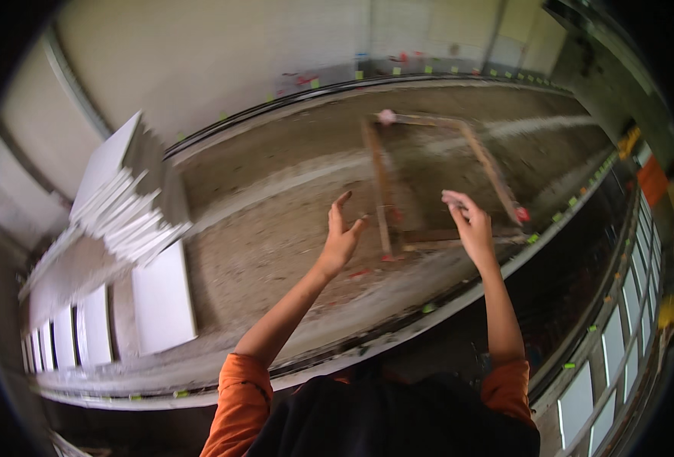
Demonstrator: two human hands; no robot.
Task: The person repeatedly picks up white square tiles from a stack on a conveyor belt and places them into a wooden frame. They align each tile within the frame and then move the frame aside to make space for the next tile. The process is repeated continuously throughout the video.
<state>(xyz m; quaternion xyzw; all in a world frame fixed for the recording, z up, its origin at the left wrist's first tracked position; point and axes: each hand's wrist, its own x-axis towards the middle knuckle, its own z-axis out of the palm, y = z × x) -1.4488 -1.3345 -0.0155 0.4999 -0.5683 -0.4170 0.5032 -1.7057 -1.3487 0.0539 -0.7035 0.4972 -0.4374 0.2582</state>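
Note:
Both my arms reach out over a long brown, dusty bench [276, 236]. My left hand [341, 240] is open, thumb and fingers apart, with nothing in it. It hovers just left of a rectangular wooden frame [380, 164] that lies on the bench. Over the frame's near right part is my right hand [472, 228], its fingers slightly bent and spread from the thumb. Nothing clear shows in its grasp, though its fingertips are blurred. Reddish marks sit at some of the frame's corners, and a pinkish lump [386, 116] is at its far left corner.
At the left, a leaning pile of white panels [127, 206] stands on the bench, with more white boards [163, 301] laid flat before it. Yellow-green tags line the bench's front edge [428, 308]. Far right, rows of white panels [577, 404] rest beyond a dark gap.

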